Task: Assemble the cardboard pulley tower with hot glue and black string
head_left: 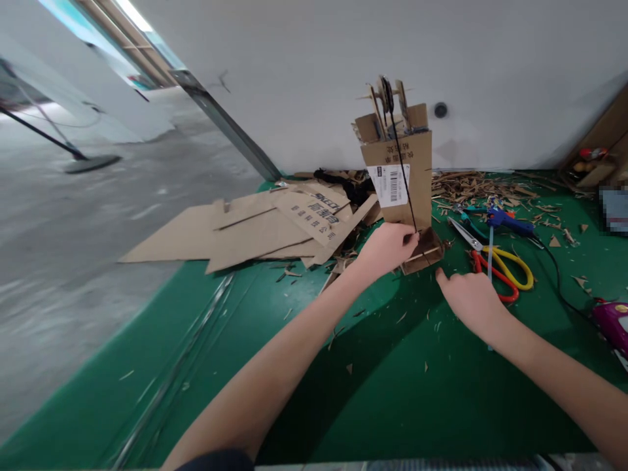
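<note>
My left hand (390,248) is closed in a pinch on a black cord (404,173). The cord runs down from a cardboard pulley (386,98) atop an upright cardboard tower (419,170) with a white label. Below the left fingertips sits a small open cardboard box (422,258) at the tower's foot, with a thin stick across it. My right hand (471,297) is beside the box's right front corner, its fingers curled and the forefinger toward the box. Whatever those fingers hold, if anything, is hidden.
Scissors (503,265) with red and yellow handles and a blue glue gun (510,222) lie to the right. A purple device (612,324) is at the right edge. Flat cardboard sheets (245,232) lie left; scraps (483,190) litter the green tabletop (392,392) against the wall.
</note>
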Available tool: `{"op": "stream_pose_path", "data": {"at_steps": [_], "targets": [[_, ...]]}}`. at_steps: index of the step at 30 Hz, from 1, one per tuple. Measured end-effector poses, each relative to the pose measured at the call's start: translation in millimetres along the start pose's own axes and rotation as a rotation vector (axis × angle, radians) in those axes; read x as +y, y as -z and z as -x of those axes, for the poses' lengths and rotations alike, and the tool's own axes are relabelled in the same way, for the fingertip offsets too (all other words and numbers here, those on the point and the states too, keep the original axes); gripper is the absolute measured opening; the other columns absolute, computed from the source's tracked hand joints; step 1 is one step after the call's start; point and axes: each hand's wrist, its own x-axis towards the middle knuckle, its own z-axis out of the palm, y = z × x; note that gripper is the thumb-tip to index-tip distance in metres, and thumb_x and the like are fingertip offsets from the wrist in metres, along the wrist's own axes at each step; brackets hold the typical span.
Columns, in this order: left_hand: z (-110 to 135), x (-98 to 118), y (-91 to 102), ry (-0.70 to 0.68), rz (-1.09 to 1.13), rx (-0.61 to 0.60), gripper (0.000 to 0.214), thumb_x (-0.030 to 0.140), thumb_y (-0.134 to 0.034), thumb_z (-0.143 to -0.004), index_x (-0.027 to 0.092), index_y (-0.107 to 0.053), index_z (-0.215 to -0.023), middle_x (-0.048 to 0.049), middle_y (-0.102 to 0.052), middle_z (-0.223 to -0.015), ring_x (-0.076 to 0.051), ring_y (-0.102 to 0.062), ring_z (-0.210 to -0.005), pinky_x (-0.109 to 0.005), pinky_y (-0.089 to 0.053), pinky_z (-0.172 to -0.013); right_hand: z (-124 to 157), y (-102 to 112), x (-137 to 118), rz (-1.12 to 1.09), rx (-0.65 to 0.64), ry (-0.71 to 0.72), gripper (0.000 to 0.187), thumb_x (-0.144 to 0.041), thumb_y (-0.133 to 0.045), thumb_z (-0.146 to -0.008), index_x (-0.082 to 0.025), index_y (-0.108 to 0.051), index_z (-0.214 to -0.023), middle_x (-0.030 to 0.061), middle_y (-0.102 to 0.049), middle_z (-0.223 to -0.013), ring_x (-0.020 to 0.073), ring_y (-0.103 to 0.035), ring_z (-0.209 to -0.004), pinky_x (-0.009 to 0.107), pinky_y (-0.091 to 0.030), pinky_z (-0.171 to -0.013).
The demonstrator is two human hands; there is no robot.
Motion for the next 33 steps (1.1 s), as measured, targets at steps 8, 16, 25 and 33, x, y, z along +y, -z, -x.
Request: {"op": "stream_pose_path", "data": {"at_steps": [8, 16, 25, 33], "targets": [[4, 3, -14.5, -0.03, -0.263, 0.033, 0.033, 0.025, -0.039, -0.094, 0.016, -0.064, -0.074, -0.0081, -0.069, -0.08, -0.018, -0.062, -0.07, -0.027, -0.041, -0.06, 12, 2, -29, 0.112, 0.015, 0.011, 0.057, 0.009, -0.043, -0.078, -0.001, -0.056, -0.132, 0.0144, -0.067, -0.072, 0.0214, -0.068, -0.06, 0.027, -0.044, -0.048], [7, 8, -11.9, -0.008, -0.295, 0.029, 0.037, 0.029, -0.034, -0.098, 0.016, -0.065, -0.083, -0.0094, -0.071, -0.09, -0.02, -0.065, -0.075, -0.028, -0.042, -0.059, 11, -7, -18, 0.086, 0.087, 0.039, 0.054, 0.005, -0.047, -0.078, -0.005, -0.058, -0.13, 0.0121, -0.069, -0.072, 0.0205, -0.066, -0.058, 0.028, -0.041, -0.046], [10, 16, 10.3, -0.047, -0.28, -0.122, 0.035, 0.034, -0.031, -0.101, 0.016, -0.059, -0.113, -0.0112, -0.069, -0.114, -0.024, -0.066, -0.092, -0.03, -0.046, -0.067, 1, -6, 2, -0.119, 0.372, 0.014, 0.03, -0.014, -0.04, -0.093, -0.016, -0.069, -0.099, 0.0077, -0.07, -0.077, 0.0172, -0.065, -0.063, 0.028, -0.021, -0.048], [22, 21, 38.4, -0.105, -0.332, -0.18, 0.023, 0.03, -0.044, -0.093, 0.016, -0.063, -0.095, -0.0098, -0.068, -0.093, -0.022, -0.062, -0.083, -0.03, -0.043, -0.065, 1, -20, -3, -0.382, 0.649, 0.131, 0.03, -0.018, -0.041, -0.096, -0.016, -0.069, -0.107, 0.0081, -0.075, -0.09, 0.0191, -0.065, -0.081, 0.03, -0.045, -0.071]]}}
